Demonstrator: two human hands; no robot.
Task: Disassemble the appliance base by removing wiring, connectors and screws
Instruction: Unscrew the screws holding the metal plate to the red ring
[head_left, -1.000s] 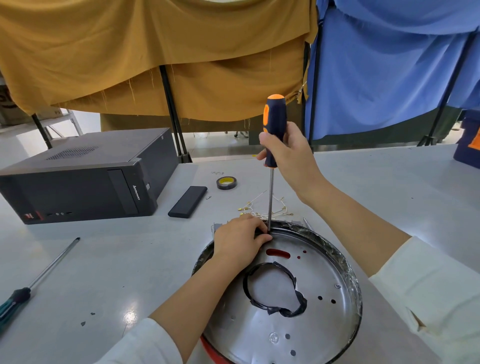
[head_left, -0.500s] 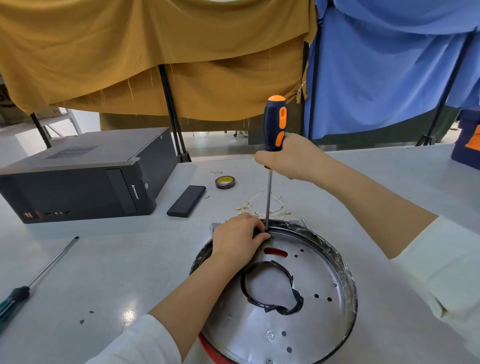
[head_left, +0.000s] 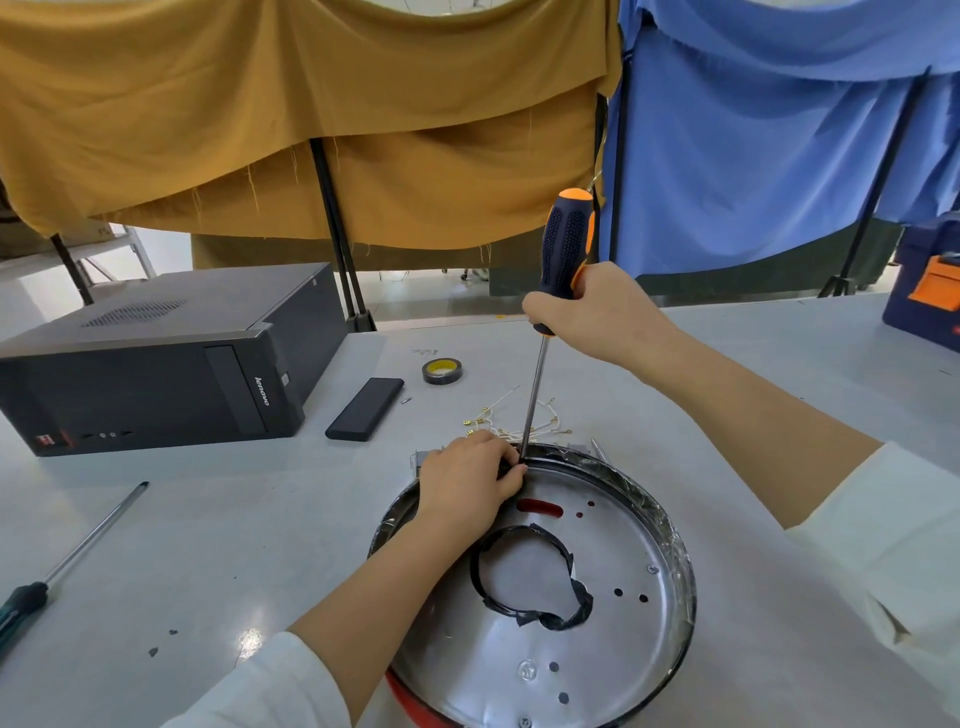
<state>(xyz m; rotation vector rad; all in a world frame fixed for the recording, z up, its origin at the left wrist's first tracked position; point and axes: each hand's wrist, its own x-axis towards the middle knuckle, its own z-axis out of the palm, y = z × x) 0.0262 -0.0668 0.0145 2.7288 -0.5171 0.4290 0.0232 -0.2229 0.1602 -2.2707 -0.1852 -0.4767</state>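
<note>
A grey table (head_left: 156, 519) fills the view, with a mustard cloth (head_left: 311, 104) and a blue cloth (head_left: 779, 130) hanging behind it. On the table's left side lies a black computer case (head_left: 156, 358) on its flank. Toward the near middle sits the appliance base (head_left: 597, 623), a round shiny metal pan with a dark rim, several small holes, a red slot and a ragged ring of black tape (head_left: 530, 582) around its centre opening (a red edge shows under its near side).

The right hand (head_left: 597, 317) has its fingers wrapped round the lower handle of a black-and-orange screwdriver (head_left: 563, 249), held nearly upright with its shaft running down to the far rim of the base. The left hand (head_left: 472, 483) rests on that rim, fingers curled and pinching something dark right beside the screwdriver's tip; what it is cannot be made out.

A second screwdriver (head_left: 78, 556) lies at the table's left edge. Beyond the base lie a flat black bar (head_left: 366, 408), a roll of tape (head_left: 442, 371) and a tangle of thin wires (head_left: 514, 421) with gold ends.
</note>
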